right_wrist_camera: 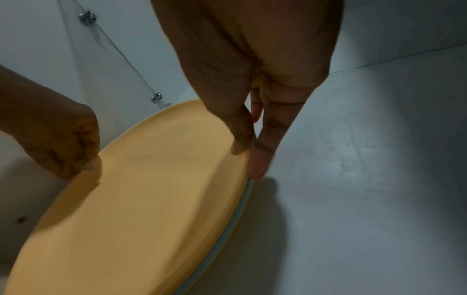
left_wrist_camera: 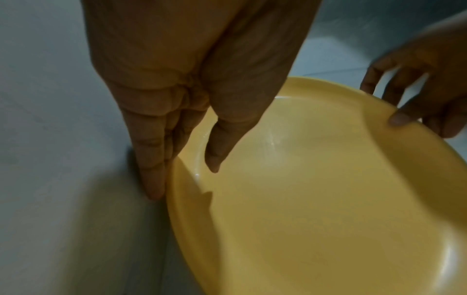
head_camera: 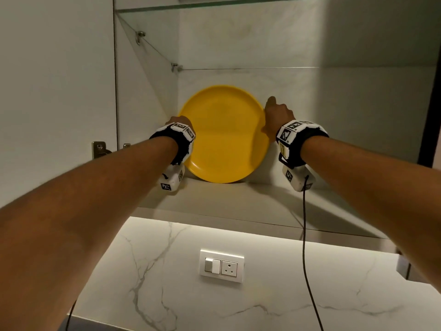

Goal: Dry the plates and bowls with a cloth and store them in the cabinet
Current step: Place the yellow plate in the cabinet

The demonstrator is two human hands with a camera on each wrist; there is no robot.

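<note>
Storing step: yellow plate (head_camera: 224, 134) at frame centre, rim pinched by left hand (left_wrist_camera: 177, 111) and right hand (right_wrist_camera: 250, 119), ready for letting go onto the cabinet shelf (head_camera: 214, 199)

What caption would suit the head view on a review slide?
Both hands, left hand and right hand, hold a yellow plate by its opposite rims over the cabinet shelf.

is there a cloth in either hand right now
No, the left hand and right hand each pinch only the rim of the yellow plate.
</note>
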